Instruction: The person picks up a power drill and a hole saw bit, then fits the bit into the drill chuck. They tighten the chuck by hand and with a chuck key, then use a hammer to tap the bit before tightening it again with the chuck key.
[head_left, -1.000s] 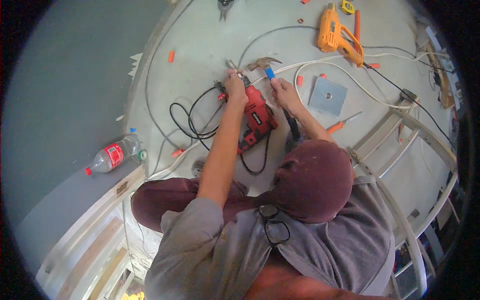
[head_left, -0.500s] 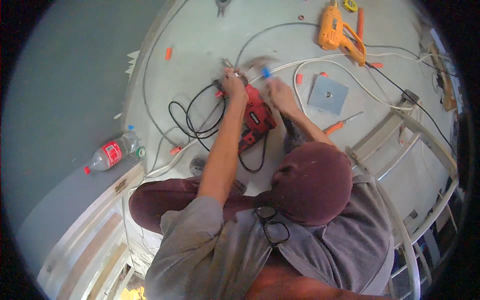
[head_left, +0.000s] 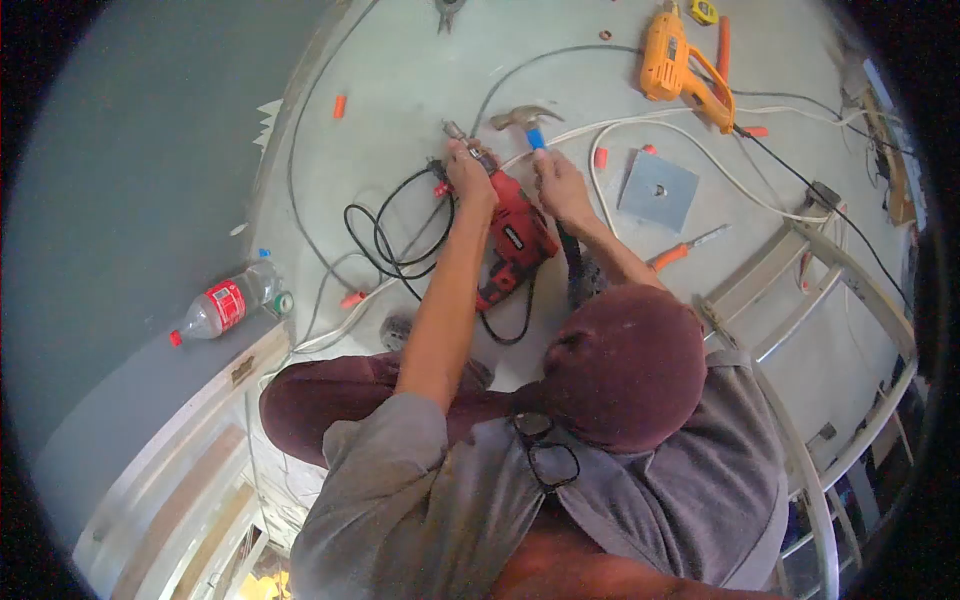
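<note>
A red and black corded drill [head_left: 512,228] lies on the floor in front of my body. Around its front end, by the chuck, my left hand [head_left: 469,176] is closed; a short metal piece [head_left: 453,129] sticks out just past the fingers. My right hand [head_left: 562,187] grips a claw hammer [head_left: 525,117] by the handle, close below its blue neck. The hammer head is held beside the drill's front end, to its right. The drill's black cable [head_left: 378,240] loops on the left.
An orange heat gun [head_left: 665,60], a square grey plate [head_left: 658,190] and an orange-handled knife-like tool [head_left: 690,248] lie to the right. A metal ladder [head_left: 830,270] stands beyond them. On the left are a plastic bottle [head_left: 225,304] and an orange tube piece [head_left: 340,106]. Cables cross the floor.
The hammer head, smeared by motion before, now appears sharp and slightly higher in view. My left hand stays on the drill's front end.
</note>
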